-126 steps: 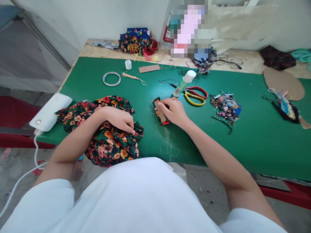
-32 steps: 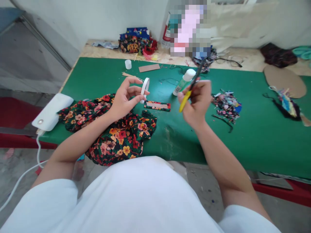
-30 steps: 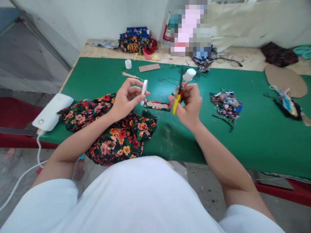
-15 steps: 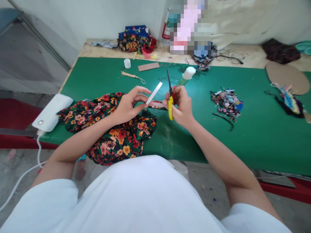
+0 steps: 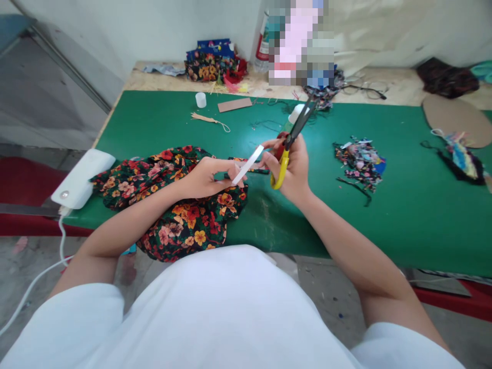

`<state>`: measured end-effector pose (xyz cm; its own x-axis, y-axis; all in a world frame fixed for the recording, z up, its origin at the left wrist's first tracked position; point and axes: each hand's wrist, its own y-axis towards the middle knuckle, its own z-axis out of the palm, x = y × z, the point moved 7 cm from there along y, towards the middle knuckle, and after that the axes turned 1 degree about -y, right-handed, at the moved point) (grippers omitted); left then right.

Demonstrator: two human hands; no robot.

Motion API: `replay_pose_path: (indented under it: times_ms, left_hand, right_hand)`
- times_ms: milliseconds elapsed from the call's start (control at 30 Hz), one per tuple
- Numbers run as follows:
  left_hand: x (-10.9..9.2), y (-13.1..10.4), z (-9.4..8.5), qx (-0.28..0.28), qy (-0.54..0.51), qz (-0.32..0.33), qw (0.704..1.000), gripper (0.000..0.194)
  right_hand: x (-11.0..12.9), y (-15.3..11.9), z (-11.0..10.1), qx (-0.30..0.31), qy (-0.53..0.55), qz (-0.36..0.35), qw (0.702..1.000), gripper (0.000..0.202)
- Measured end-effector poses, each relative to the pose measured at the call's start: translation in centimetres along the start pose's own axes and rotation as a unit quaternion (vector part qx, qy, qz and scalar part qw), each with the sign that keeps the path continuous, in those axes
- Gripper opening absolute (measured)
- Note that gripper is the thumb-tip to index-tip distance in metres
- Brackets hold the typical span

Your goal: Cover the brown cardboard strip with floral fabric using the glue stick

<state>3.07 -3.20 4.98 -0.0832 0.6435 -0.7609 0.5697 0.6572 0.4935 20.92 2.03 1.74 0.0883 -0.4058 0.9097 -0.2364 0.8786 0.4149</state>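
My left hand [image 5: 215, 177] pinches a narrow white strip [image 5: 249, 164], which slants up toward the other hand. In my right hand [image 5: 290, 164] are scissors [image 5: 300, 128] with yellow and red handles, their dark blades pointing up and away to the right. The right fingertips are close to the strip's upper end; whether they touch it I cannot tell. Crumpled floral fabric [image 5: 192, 220] lies under and beside my left hand. A thin floral band [image 5: 259, 169] runs behind the strip, partly hidden by my fingers. A glue stick [image 5: 295, 114] stands behind the scissors, partly covered.
Fabric scraps [image 5: 361, 164] lie in a pile on the green mat [image 5: 407, 215] to the right. A white device [image 5: 82, 178] with a cord sits at the left edge. Farther back are a white cap [image 5: 200, 100], a cardboard strip [image 5: 234, 105], a looped tan piece [image 5: 207, 119] and eyeglasses [image 5: 369, 92].
The scissors have swung from nearly upright to leaning right. The white strip has come lower and slightly right, and my two hands' fingers have drawn closer together.
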Motion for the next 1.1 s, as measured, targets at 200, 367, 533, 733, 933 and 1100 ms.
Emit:
replay_pose_path:
  times_ms: [200, 367, 533, 733, 933, 1100]
  left_hand:
    - [-0.4, 0.2, 0.2, 0.02, 0.008, 0.042, 0.999, 0.028]
    - [-0.8, 0.4, 0.2, 0.028, 0.004, 0.043, 0.999, 0.04]
    - [-1.0, 0.4, 0.6, 0.032, 0.007, 0.066, 0.997, 0.042]
    - [-1.1, -0.3, 0.7, 0.06, 0.071, 0.105, 0.99, 0.02]
    - [-0.4, -0.2, 1.0, 0.112, 0.099, 0.062, 0.987, 0.043]
    - [-0.3, 0.2, 1.4, 0.083, 0.071, 0.045, 0.993, 0.032]
  right_hand:
    - [1.1, 0.3, 0.3, -0.003, 0.047, 0.013, 0.999, 0.056]
    - [0.7, 0.1, 1.5, 0.056, 0.063, 0.039, 0.996, 0.065]
    - [0.3, 0.0, 2.3, 0.085, 0.074, 0.031, 0.993, 0.06]
    - [0.8, 0.4, 1.5, 0.053, 0.071, -0.025, 0.996, 0.052]
    - [1.5, 0.4, 0.4, -0.022, 0.022, -0.056, 0.998, 0.058]
    - [2.1, 0.2, 0.6, -0.016, 0.012, -0.07, 0.997, 0.052]
